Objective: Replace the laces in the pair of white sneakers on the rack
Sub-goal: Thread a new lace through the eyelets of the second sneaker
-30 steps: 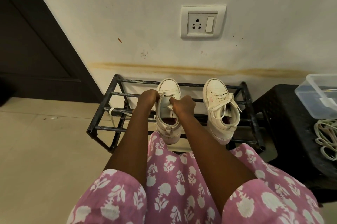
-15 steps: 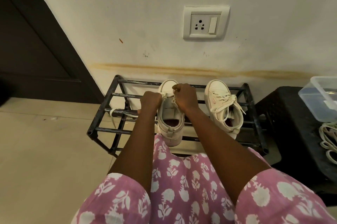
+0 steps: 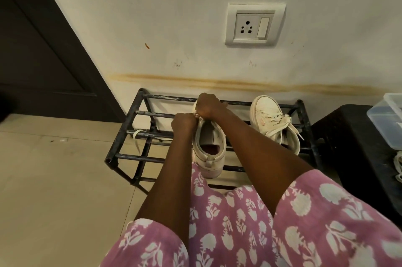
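Two white sneakers stand on a black metal rack against the wall. The left sneaker has its tongue bare and its opening toward me. My left hand is curled at the sneaker's left eyelet row and pinches a bit of white lace there. My right hand is curled over the toe end and hides it; what its fingers hold is hidden. The right sneaker is laced, with its loose bow spilling over the side.
A loose white lace hangs over a rack bar at the left. A black stool at the right carries a clear plastic box and coiled white laces. A dark door stands at the left, a wall socket above.
My right hand has moved from the middle of the left sneaker up to its toe end. My left hand has shifted slightly toward the sneaker's left edge. The camera has tilted a little.
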